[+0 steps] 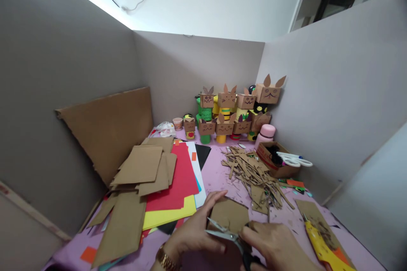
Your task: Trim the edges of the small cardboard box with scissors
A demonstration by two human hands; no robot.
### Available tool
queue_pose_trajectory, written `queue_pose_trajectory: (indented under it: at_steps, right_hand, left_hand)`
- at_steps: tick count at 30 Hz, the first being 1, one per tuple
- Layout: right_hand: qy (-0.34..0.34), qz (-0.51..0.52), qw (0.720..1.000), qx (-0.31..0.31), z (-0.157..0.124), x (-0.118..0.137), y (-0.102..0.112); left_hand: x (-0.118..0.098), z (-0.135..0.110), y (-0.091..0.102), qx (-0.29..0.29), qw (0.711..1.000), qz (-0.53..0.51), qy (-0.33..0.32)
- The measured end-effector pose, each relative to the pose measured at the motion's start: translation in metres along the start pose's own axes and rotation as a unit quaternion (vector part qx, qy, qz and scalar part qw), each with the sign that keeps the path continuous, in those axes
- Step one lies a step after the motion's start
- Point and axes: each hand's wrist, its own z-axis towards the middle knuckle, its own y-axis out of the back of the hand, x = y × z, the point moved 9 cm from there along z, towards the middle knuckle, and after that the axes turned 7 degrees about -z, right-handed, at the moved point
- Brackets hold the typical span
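Observation:
My left hand (193, 230) grips a brown cardboard piece (229, 214) at its left edge, fingers curled over it. My right hand (275, 243) is closed on the black handles of a pair of scissors (222, 233). The silver blades are parted and point left into the cardboard's lower edge. A gold watch sits on my left wrist. Both hands work low over the pink table (216, 173).
Brown cardboard sheets (140, 169) and red, yellow, white paper (181, 182) lie left. A heap of cardboard scraps (257, 173) lies right, beside a box holding white scissors (292, 159). Cardboard animal figures (235, 112) line the back wall. A yellow cutter (321, 243) lies at right.

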Motion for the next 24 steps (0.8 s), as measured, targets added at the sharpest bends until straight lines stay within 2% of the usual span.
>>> queue_pose_trajectory:
  at_steps: [10,17,24]
  right_hand:
    - [0.004,-0.003,1.0,-0.009,-0.004,-0.002,-0.008]
    - [0.032,-0.061,0.993,-0.092,0.001,0.006,0.008]
    - [0.016,-0.034,0.998,-0.048,0.003,0.002,0.002]
  left_hand:
    - [0.002,-0.002,0.0,-0.006,1.0,-0.011,-0.001]
    - [-0.001,-0.002,-0.003,0.009,1.0,-0.011,-0.01]
    - [0.001,-0.002,-0.002,0.007,1.0,-0.025,-0.011]
